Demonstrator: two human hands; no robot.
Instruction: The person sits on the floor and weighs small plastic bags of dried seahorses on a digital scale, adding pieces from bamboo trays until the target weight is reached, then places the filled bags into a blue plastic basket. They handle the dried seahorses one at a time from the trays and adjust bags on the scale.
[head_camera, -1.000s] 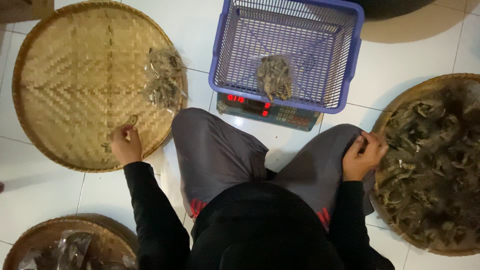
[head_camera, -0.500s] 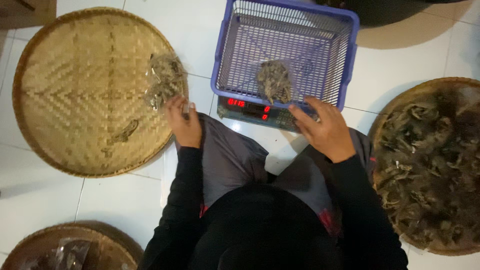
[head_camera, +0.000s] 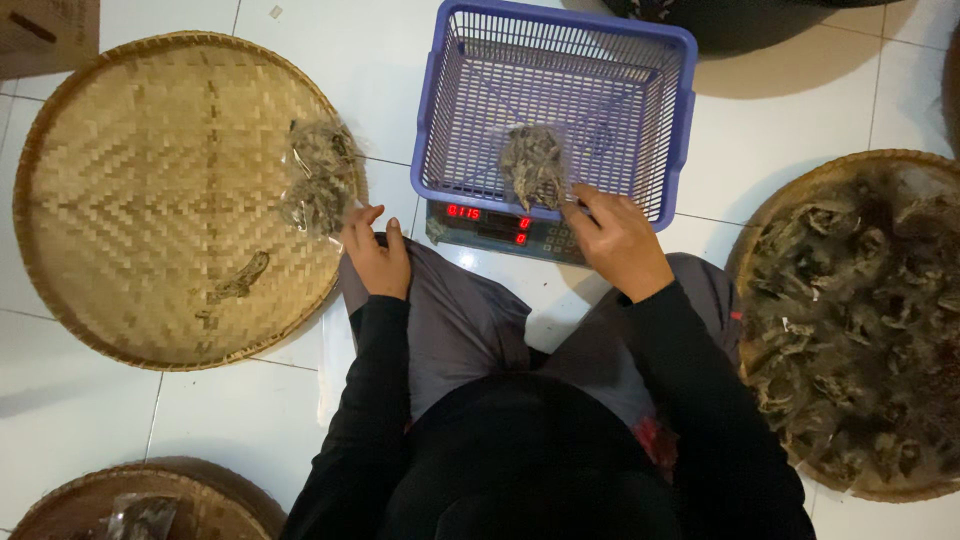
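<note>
- Head view, looking straight down at someone sitting on the white tiled floor (head_camera: 80, 420) with stuff spread all round.
- Biggest thing is the round woven tray on the left (head_camera: 130, 180): mostly bare, just one filled clear bag (head_camera: 318, 178) at its right edge plus a loose dried scrap (head_camera: 238, 280). So I'd say one bag is finished so far.
- Right tray (head_camera: 800, 190) is heaped with dark dried leafy bits (head_camera: 860, 320), so plenty left to get through by the look of it.
- Purple plastic basket (head_camera: 553, 110) sits at the far middle on a scale with a red lit readout (head_camera: 490, 222). A small bag of dried bits (head_camera: 533, 165) lies at the basket's near edge, so that one seems to be mid-weighing.
- Right hand (head_camera: 618, 240) is at the basket's near rim, fingers pinched close at that bag. Touching it, I think, but can't tell if it's really gripping.
- Left hand (head_camera: 378, 255) rests on the knee, loosely curled and holding nothing, just beside the filled bag on the left tray.
- Another tray corner (head_camera: 200, 500) peeks in near left, with a bag (head_camera: 140, 515) on it.
</note>
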